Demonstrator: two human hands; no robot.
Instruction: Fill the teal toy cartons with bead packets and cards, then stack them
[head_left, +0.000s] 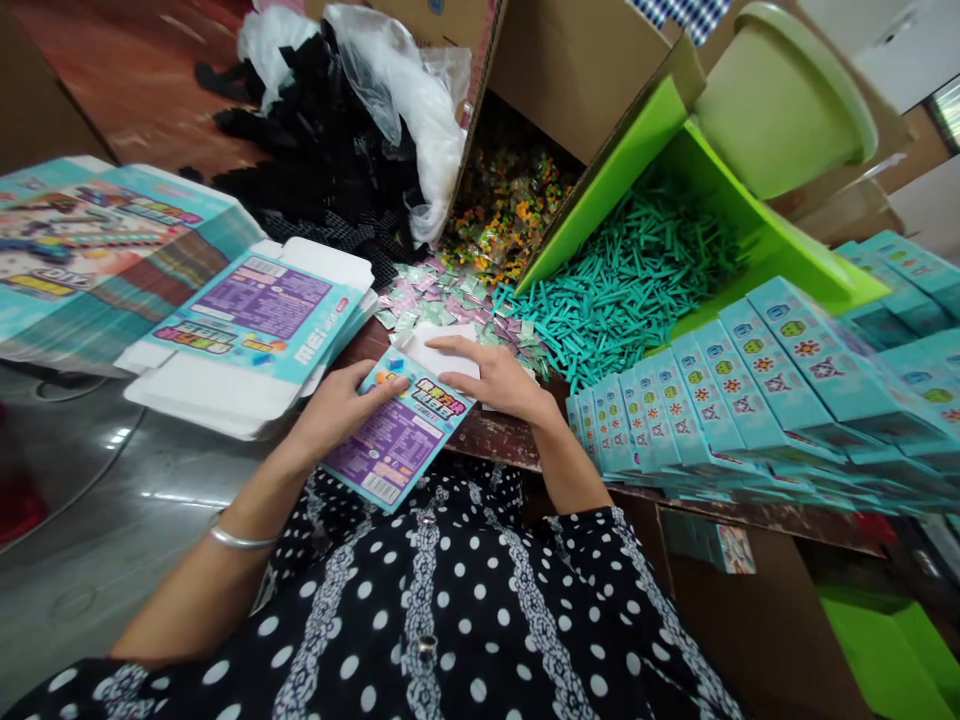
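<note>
A flat cardboard box [390, 450] with a purple printed panel and a teal border lies tilted in front of my body, its white end flap [439, 350] opened out at the far end. My left hand [349, 405] grips the box by its left edge, thumb on the printed face. Over the flap, my right hand [495, 375] has its fingers stretched out and apart, with the fingertips at the flap and the box's upper edge. The box's underside and the fingers beneath it are hidden.
On the left are stacked flat boxes [247, 300] and a taller stack [90, 260]. Small pink and green packets [442, 300] lie ahead, beside teal sticks [622, 280] in a green bin [780, 220] and a carton of orange packets [517, 205]. Filled boxes [780, 370] line the right.
</note>
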